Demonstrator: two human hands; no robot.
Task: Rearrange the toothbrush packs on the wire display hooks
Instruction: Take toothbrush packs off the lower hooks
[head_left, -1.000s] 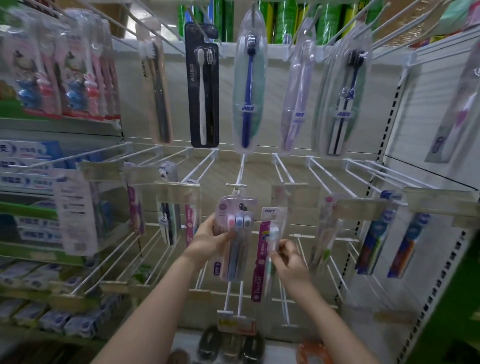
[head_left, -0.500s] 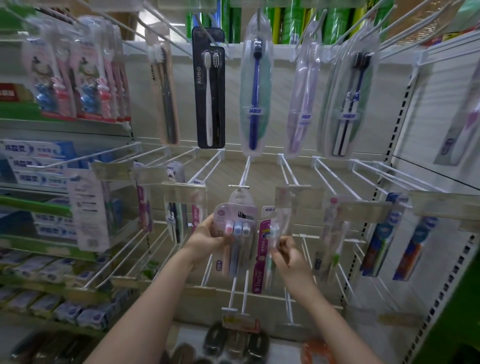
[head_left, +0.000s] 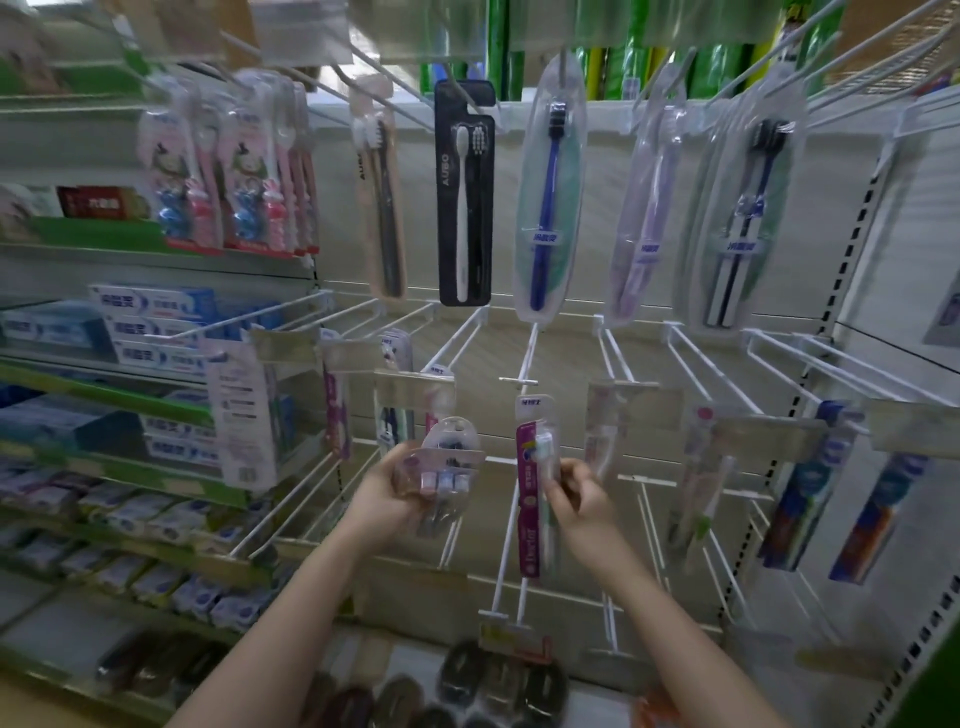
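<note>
Left hand: your left hand (head_left: 387, 496) grasps the three-brush pack (head_left: 445, 480), fingers curled round its left edge, held off any hook
Right hand: your right hand (head_left: 574, 499) pinches the pink-card pack (head_left: 531, 499) at its clear blister
Pack position: the pink-card pack hangs just below the bare centre hook (head_left: 524, 364), its top close under the hook's tip
Left neighbours: price tag strip (head_left: 414, 387) and hanging packs just left of your left hand
Right neighbours: blurred packs near your right hand; blue packs (head_left: 810, 483) farther right
Above: blue toothbrush pack (head_left: 548, 197) over the centre hook
Open room: bare white hooks (head_left: 696, 364) to the right, the back panel showing between them
Far left: toothpaste boxes (head_left: 150, 327) on shelves
</note>
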